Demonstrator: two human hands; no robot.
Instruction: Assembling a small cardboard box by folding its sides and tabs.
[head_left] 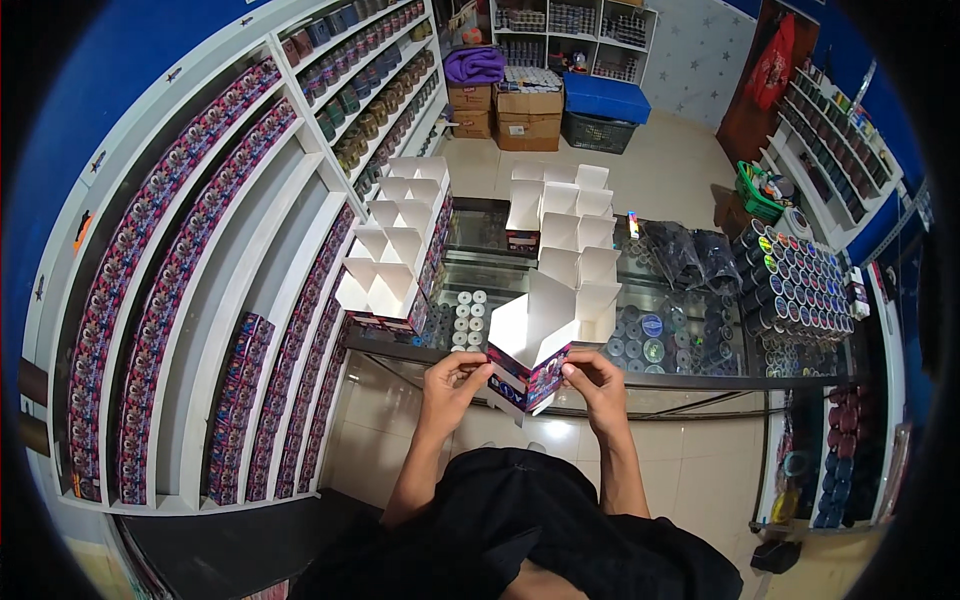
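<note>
While both hands are working at the near edge of the glass worktop (pixel 475 232), a small carton (pixel 545 382) is sitting between them, showing white inside and a purple-and-red print outside. The left hand (pixel 456 386) is pinching the carton's left side between thumb and fingers, and the right hand (pixel 598 388) is gripping its right side the same way, thumb pressing near the corner. White flaps are standing open at the top, and smaller flaps are hanging loose underneath.

Just beyond the carton, a group of open cartons (pixel 580 232) is standing on the worktop; whether the held one is touching them, I cannot tell. Another row of open cartons (pixel 385 287) is standing to the left, flaps raised. White spools (pixel 469 318) are showing between the two groups. To the right, black plastic bags (pixel 690 258) are lying near a block of stacked round containers (pixel 795 285). Along the left wall, a white shelf (pixel 262 215) is holding rows of printed boxes (pixel 180 230).
</note>
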